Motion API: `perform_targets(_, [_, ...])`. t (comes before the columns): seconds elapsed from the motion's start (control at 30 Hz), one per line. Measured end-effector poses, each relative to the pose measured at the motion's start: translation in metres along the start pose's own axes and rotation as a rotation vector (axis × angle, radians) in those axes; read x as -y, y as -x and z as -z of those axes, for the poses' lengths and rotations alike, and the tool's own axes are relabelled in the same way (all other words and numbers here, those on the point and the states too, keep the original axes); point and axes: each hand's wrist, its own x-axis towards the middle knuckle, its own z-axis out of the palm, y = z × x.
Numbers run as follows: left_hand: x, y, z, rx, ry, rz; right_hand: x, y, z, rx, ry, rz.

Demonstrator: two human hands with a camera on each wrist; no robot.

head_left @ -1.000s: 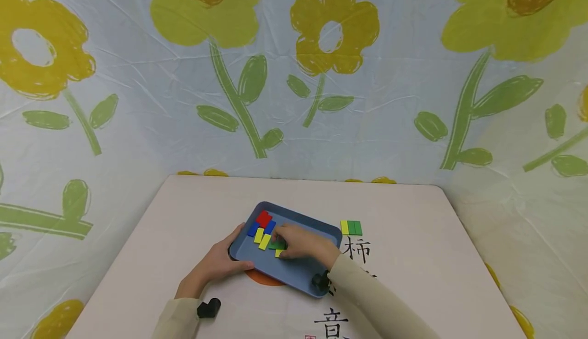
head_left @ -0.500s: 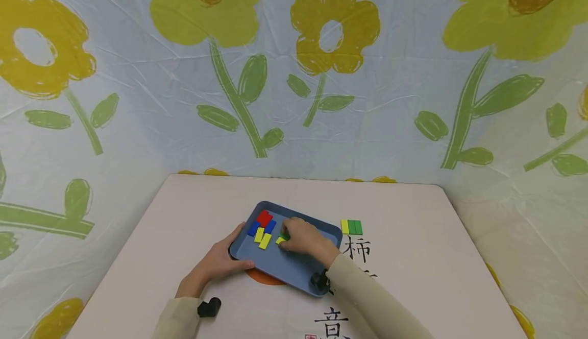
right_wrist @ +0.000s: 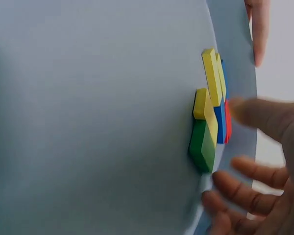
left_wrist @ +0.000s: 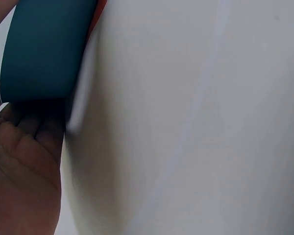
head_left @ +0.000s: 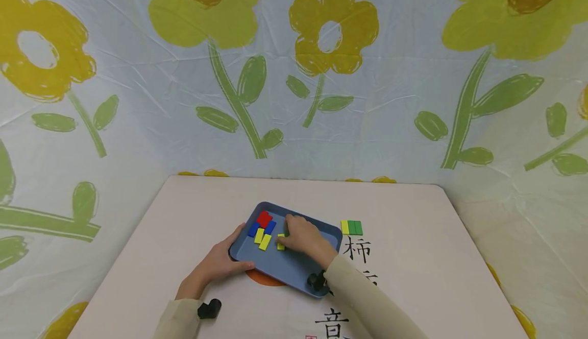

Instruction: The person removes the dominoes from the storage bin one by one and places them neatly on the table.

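Blue tray (head_left: 294,275) set on bench (head_left: 202,206), left end grasped in left hand (head_left: 220,261). Yellow block (right_wrist: 200,104) and green block (right_wrist: 200,144) laid against each other inside. Right hand (head_left: 305,236) held just beside them, grip apparently released. Blocks could be knocked askew by brushing fingers (right_wrist: 241,191), or jostled if tray is tugged. Green block mostly hidden in head view; left fingertips obscured under tray.

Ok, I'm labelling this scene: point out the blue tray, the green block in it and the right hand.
Blue tray (head_left: 286,263), head view: its bare floor.
Green block (right_wrist: 203,146), right wrist view: its middle.
Right hand (head_left: 305,235), head view: its back.
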Motion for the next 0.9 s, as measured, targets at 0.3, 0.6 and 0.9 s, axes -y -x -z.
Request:
perform_targets(0.3, [0.001,0.002,0.000,-0.003,-0.005,-0.006,-0.016,-0.005,-0.003,0.075,-0.059,0.261])
perform_targets(0.6, [0.002,0.001,0.000,-0.005,0.008,-0.015,-0.022,-0.006,-0.008,0.133,-0.033,0.291])
perform_targets(0.9, [0.002,0.000,-0.001,-0.010,0.000,-0.019,-0.021,-0.005,-0.008,0.147,-0.040,0.286])
